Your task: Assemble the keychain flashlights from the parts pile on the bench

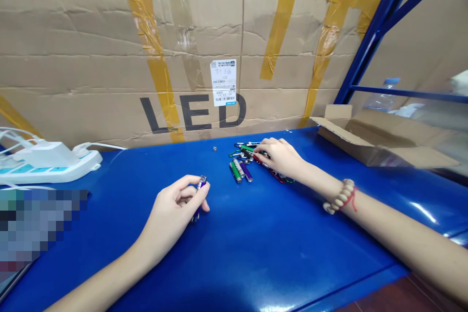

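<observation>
My left hand (179, 204) is closed around a small purple metal tube (201, 183) with a silver end, like a keychain flashlight, held upright above the blue table. My right hand (278, 156) reaches into a pile of colourful tubes and carabiner clips; its fingertips come together there, and what they pinch is hidden. A red tube (262, 159) lies under those fingers. In front of the pile, a green tube (235, 172), a silver tube (239, 168) and a purple tube (246, 171) lie side by side.
A tiny metal piece (214, 148) lies at the table's back. A white power strip (69, 168) with cables and a pixelated flat object (32, 229) are on the left. An open cardboard box (351, 148) stands back right, beside a blue metal frame (365, 58). A large taped carton (109, 83) forms the back.
</observation>
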A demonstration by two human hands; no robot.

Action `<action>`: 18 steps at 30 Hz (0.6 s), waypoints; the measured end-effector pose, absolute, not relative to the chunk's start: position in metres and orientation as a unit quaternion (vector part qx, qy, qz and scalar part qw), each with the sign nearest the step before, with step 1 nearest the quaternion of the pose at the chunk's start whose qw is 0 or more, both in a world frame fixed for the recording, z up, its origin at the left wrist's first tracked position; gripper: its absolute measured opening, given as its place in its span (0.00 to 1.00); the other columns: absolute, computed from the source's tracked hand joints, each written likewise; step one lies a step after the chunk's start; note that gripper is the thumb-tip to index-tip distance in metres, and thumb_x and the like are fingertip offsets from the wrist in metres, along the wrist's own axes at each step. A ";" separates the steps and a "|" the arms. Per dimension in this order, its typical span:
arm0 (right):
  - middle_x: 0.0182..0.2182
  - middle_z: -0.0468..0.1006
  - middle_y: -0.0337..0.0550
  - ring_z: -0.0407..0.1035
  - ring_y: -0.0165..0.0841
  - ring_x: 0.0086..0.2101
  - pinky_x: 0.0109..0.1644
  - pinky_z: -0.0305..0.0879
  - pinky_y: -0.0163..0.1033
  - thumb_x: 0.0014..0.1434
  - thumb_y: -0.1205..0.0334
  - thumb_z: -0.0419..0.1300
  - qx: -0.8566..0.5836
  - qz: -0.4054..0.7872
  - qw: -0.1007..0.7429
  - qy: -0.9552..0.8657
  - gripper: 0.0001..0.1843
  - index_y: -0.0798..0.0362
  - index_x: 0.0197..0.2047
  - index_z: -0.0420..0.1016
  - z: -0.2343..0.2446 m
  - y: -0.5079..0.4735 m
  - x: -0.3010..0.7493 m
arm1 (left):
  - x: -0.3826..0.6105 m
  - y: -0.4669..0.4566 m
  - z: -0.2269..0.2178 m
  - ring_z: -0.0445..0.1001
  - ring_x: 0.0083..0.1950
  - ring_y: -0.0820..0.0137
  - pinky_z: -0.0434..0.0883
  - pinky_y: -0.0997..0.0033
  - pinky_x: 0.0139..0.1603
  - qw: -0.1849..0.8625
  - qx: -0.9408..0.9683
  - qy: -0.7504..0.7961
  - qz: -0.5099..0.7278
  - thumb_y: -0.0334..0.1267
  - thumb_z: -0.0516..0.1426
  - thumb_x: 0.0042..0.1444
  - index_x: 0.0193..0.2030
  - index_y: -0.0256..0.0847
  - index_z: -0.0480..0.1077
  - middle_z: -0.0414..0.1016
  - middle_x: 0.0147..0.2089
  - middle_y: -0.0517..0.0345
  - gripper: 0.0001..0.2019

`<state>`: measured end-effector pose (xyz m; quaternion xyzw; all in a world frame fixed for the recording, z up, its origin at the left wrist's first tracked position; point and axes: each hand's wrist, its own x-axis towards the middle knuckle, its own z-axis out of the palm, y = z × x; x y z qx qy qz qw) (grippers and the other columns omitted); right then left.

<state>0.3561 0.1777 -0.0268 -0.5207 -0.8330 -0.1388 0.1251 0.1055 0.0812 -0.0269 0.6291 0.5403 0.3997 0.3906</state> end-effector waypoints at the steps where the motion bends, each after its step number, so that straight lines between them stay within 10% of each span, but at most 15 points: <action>1: 0.39 0.75 0.44 0.67 0.38 0.41 0.41 0.57 0.40 0.63 0.62 0.53 -0.522 -0.143 0.128 -0.831 0.10 0.51 0.38 0.76 -0.028 0.178 0.356 | 0.106 0.081 -0.027 0.63 0.20 0.74 0.58 0.78 0.20 0.391 0.628 0.540 0.400 0.54 0.56 0.49 0.36 0.36 0.66 0.73 0.21 0.57 0.20; 18: 0.37 0.74 0.43 0.68 0.36 0.38 0.34 0.61 0.36 0.59 0.57 0.59 -0.499 -0.146 0.161 -0.839 0.08 0.48 0.36 0.79 -0.034 0.181 0.357 | 0.105 0.079 -0.028 0.63 0.20 0.75 0.58 0.79 0.19 0.401 0.635 0.520 0.407 0.51 0.55 0.51 0.36 0.36 0.66 0.72 0.21 0.59 0.17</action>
